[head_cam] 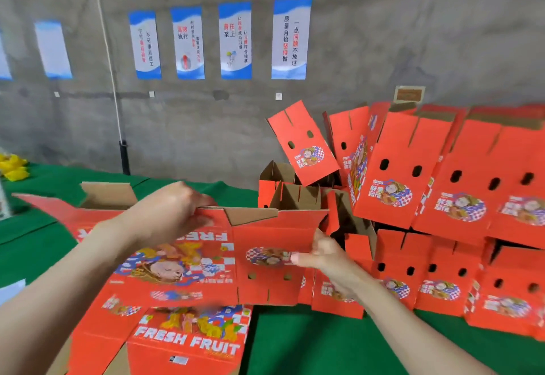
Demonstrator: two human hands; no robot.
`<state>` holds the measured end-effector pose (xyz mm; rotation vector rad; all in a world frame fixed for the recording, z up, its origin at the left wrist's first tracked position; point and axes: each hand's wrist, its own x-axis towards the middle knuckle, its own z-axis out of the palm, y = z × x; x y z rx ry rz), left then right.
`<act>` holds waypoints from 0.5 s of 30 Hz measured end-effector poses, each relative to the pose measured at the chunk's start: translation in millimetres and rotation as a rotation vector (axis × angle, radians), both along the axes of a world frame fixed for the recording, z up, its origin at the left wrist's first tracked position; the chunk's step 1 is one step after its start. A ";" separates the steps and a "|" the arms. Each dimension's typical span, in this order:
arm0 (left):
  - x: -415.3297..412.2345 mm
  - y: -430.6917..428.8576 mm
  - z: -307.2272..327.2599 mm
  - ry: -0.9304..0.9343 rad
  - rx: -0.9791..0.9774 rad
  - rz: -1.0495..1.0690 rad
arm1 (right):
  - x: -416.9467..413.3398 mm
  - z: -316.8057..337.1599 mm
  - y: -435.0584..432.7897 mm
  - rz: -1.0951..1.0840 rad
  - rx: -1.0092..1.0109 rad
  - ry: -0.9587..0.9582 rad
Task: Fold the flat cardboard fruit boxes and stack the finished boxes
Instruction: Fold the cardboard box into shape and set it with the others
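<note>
A red printed cardboard fruit box (259,274) is held up half-opened over the green table, its brown inside showing along the top edge. My left hand (174,212) grips the box's upper edge at the left-centre. My right hand (321,253) pinches its right side panel near a side flap. Under the held box lies a pile of flat red boxes (188,342) marked FRESH FRUIT. To the right, folded red boxes (442,286) are stacked in rows, with more (413,179) leaning on top.
The green table (339,345) stretches from left to right. Yellow objects (13,166) sit at the far left edge. A grey concrete wall with blue-and-white posters (236,41) stands behind. A white cord and black pole (124,156) hang by the wall.
</note>
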<state>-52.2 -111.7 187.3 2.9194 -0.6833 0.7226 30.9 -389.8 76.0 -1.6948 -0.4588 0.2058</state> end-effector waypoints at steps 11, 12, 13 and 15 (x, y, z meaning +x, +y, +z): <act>22.4 -132.7 -6.6 -0.334 -0.056 -0.077 | -41.5 -5.9 -183.1 -0.513 0.459 -0.078; 23.5 -137.4 -12.1 -0.396 -0.024 -0.072 | -45.5 -12.0 -202.1 -0.522 0.470 -0.067; 26.1 -140.6 -17.6 -0.450 -0.033 -0.063 | -51.3 -15.4 -219.3 -0.537 0.487 -0.053; 34.4 -141.6 -30.6 -0.495 -0.124 -0.008 | -67.5 -17.3 -248.9 -0.590 0.519 -0.029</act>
